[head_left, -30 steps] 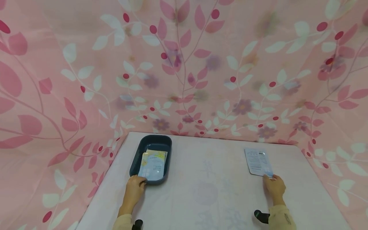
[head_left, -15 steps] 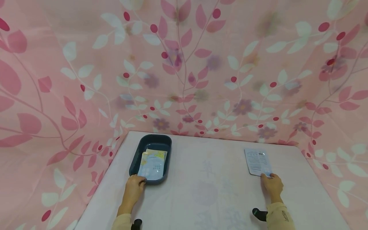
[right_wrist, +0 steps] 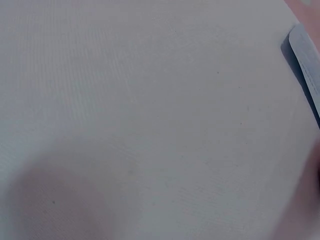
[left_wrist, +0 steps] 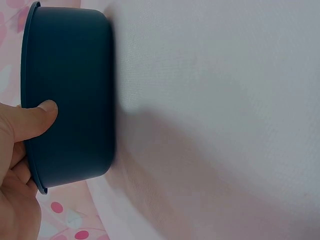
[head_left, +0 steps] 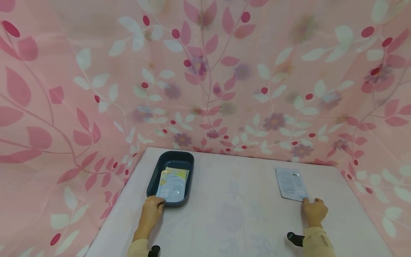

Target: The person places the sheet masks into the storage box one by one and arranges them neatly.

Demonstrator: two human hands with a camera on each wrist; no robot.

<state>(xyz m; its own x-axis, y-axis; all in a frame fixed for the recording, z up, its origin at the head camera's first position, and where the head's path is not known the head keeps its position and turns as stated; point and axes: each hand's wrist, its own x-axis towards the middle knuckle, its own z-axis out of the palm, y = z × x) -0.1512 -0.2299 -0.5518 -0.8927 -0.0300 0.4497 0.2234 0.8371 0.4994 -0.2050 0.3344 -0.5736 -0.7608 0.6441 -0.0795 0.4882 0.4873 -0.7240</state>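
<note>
A dark blue-green rectangular tub (head_left: pixel 176 155) stands on the left of the table. Flat printed packets (head_left: pixel 173 185) lie inside it, a pale blue one with yellow flowers over a yellowish one. My left hand (head_left: pixel 151 210) pinches the tub's near rim, its thumb (left_wrist: pixel 42 120) outside the wall and the fingers behind the rim. On the right lies another flat packet (head_left: pixel 291 184), pale blue, showing small print and a barcode. My right hand (head_left: pixel 315 212) is at that packet's near right corner, thumb tip right at the corner and fingers off to the right.
A white cloth (head_left: pixel 231 200) covers the table, with bare space between tub and right packet. Pink floral curtain (head_left: pixel 205 89) hangs behind and along both sides. A black strap end (head_left: pixel 295 239) sticks out from the right sleeve.
My right hand has moved right along the packet's near edge, and its fingers have come off the packet. The packet stays in place. My left hand keeps its hold on the tub rim.
</note>
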